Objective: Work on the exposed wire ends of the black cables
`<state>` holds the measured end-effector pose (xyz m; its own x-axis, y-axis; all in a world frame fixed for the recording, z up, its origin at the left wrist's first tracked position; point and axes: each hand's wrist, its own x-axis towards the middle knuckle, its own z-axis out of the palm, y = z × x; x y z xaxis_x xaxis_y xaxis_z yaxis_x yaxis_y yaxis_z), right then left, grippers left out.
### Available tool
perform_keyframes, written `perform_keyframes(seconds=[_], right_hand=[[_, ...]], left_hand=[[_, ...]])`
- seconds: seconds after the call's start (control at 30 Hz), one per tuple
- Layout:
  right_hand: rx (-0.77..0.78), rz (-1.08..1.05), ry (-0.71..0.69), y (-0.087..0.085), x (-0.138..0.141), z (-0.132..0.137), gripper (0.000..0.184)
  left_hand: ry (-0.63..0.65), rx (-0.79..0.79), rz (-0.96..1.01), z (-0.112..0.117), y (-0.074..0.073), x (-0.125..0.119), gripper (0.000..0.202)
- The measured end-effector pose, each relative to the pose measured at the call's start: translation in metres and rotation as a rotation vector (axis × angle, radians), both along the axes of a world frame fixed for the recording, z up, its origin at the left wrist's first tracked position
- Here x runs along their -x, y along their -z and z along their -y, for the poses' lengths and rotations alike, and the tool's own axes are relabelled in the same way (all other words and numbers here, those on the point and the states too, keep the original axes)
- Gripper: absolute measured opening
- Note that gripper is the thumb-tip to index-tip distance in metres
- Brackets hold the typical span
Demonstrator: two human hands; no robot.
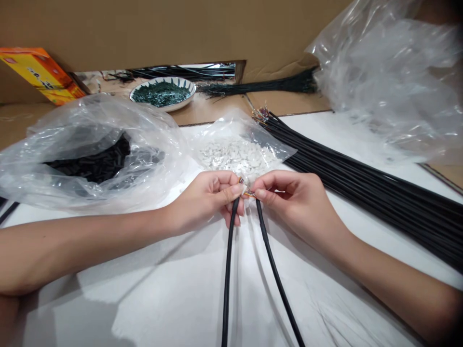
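My left hand (220,195) pinches the end of a black cable (228,270), with a small white piece, perhaps a connector, between thumb and forefinger. Close beside it, my right hand (282,190) is closed on thin coloured wires (249,194) coming out of a second black cable (278,270). Orange and dark wires show in the narrow gap between the fingertips. Both cables run down toward me over the white table. Just behind my hands lies a clear bag of small white pieces (235,153). The fingertips partly hide the wire ends.
On the right lies a thick bundle of black cables (361,188). A plastic bag of short black tubes (94,159) sits at left. Behind stand a bowl of dark green bits (162,93), a yellow-orange box (43,74) and a cardboard wall (144,33). Crumpled clear plastic (390,82) fills the back right.
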<state>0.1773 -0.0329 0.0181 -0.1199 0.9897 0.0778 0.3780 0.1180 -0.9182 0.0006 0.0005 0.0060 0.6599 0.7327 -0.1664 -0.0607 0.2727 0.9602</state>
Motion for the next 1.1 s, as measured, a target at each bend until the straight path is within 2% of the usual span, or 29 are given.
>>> perform_keyframes(seconds=[0.27, 0.5, 0.63, 0.87, 1.1], right_hand=[[0.032, -0.02, -0.08, 0.001, 0.0, -0.002, 0.012], [0.215, -0.332, -0.123, 0.01, -0.003, -0.005, 0.015], [0.338, -0.472, -0.17, 0.009, -0.006, -0.007, 0.016], [0.405, -0.506, -0.153, 0.007, -0.01, -0.009, 0.015], [0.399, -0.494, -0.13, 0.005, -0.009, -0.01, 0.014]], left_hand=[[0.012, 0.013, 0.005, 0.0, 0.001, 0.0, 0.022], [-0.015, 0.021, 0.014, 0.001, -0.001, 0.0, 0.024], [-0.035, 0.033, -0.001, 0.001, -0.001, 0.0, 0.023], [-0.028, 0.028, -0.012, 0.0, -0.001, -0.001, 0.024], [-0.038, 0.026, -0.013, 0.0, -0.001, -0.001, 0.026]])
